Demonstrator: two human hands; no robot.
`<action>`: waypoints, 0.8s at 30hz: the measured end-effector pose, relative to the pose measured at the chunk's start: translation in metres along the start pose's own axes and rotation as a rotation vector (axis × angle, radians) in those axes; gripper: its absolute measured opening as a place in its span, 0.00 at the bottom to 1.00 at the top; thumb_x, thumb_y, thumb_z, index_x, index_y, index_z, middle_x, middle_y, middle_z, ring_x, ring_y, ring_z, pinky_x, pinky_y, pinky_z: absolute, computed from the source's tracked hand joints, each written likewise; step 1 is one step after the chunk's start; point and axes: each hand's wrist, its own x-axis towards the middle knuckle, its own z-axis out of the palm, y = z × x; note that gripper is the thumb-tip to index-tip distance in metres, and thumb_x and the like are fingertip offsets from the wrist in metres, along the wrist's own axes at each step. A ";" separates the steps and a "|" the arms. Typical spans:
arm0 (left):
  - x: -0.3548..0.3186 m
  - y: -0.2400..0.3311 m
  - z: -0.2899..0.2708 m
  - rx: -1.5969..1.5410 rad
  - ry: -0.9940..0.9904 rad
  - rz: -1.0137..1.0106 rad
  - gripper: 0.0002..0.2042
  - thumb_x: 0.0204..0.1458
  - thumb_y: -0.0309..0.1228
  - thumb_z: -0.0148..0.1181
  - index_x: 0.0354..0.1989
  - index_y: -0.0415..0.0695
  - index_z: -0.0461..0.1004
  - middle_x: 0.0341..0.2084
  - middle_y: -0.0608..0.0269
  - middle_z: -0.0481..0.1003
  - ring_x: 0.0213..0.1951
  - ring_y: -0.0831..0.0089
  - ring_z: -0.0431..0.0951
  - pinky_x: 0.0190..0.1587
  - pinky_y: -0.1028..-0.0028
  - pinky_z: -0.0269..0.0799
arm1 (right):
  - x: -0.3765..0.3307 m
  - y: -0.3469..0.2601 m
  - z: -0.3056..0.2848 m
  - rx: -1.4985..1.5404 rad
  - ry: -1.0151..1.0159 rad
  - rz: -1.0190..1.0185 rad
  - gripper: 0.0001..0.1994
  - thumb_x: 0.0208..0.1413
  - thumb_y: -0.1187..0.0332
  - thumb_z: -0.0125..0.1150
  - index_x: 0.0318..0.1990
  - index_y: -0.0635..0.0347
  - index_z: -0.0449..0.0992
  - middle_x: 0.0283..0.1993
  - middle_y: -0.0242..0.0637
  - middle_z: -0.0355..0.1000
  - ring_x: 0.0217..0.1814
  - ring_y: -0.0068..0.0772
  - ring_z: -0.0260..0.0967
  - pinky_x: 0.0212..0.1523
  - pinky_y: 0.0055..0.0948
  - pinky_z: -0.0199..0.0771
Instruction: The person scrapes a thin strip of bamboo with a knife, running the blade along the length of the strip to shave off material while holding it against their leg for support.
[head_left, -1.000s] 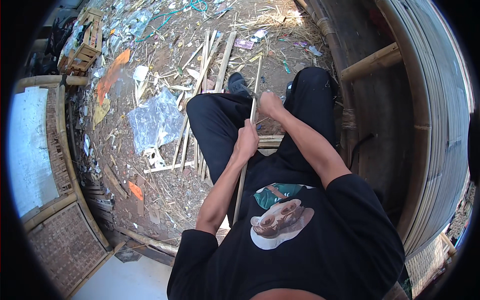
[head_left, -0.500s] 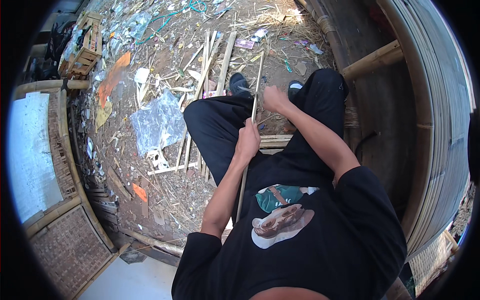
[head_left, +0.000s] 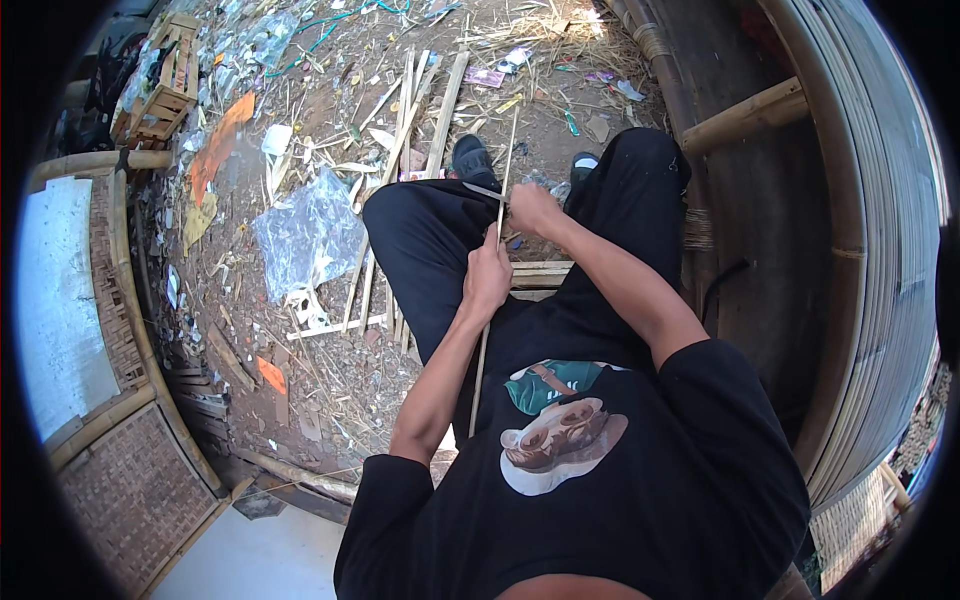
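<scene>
A long thin bamboo strip [head_left: 508, 150] runs from beyond my knees back between my thighs to my waist. My left hand [head_left: 487, 275] is closed around it near its middle. Just beyond, my right hand [head_left: 533, 210] is closed on a knife, whose handle is hidden in my fist. The knife blade [head_left: 482, 190] points left and crosses the strip, seemingly touching it, a little ahead of my left fingers. The strip shows its narrow side.
Several bamboo slats [head_left: 447, 115] lie on the littered ground past my left knee, near a clear plastic sheet [head_left: 308, 235]. A wooden crate [head_left: 170, 85] stands far left. Bamboo framing [head_left: 745, 118] borders my right side, and a woven panel [head_left: 140, 490] the left.
My right hand and the knife have come back along the strip, closer to my left hand. The strip has turned, so it looks thinner. The whole view has shifted slightly.
</scene>
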 end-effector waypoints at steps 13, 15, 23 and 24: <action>-0.043 0.044 -0.059 -0.065 0.003 -0.044 0.18 0.60 0.24 0.45 0.59 0.38 0.62 0.23 0.48 0.72 0.21 0.61 0.74 0.28 0.69 0.69 | 0.036 0.058 0.004 0.158 0.151 0.371 0.12 0.42 0.70 0.61 0.35 0.66 0.78 0.40 0.56 0.75 0.45 0.54 0.74 0.45 0.44 0.75; -0.037 0.007 -0.067 -0.604 -0.105 -0.248 0.17 0.64 0.34 0.44 0.59 0.44 0.62 0.15 0.73 0.61 0.11 0.86 0.59 0.14 0.82 0.57 | 0.030 0.049 -0.009 0.255 0.219 0.437 0.12 0.41 0.68 0.60 0.33 0.66 0.78 0.38 0.56 0.75 0.43 0.56 0.74 0.45 0.45 0.74; -0.013 0.005 -0.066 -1.024 -0.295 -0.311 0.09 0.64 0.38 0.42 0.41 0.46 0.62 0.14 0.68 0.63 0.09 0.83 0.58 0.10 0.83 0.53 | -0.027 -0.012 -0.031 0.296 0.185 -0.131 0.11 0.34 0.65 0.58 0.21 0.67 0.73 0.26 0.56 0.72 0.32 0.59 0.72 0.35 0.47 0.71; -0.010 0.005 -0.063 -1.040 -0.334 -0.297 0.08 0.64 0.37 0.44 0.38 0.46 0.62 0.15 0.69 0.63 0.09 0.83 0.59 0.11 0.83 0.55 | -0.031 -0.014 -0.029 0.253 0.217 -0.208 0.11 0.34 0.66 0.58 0.22 0.67 0.74 0.26 0.55 0.72 0.32 0.58 0.72 0.35 0.47 0.72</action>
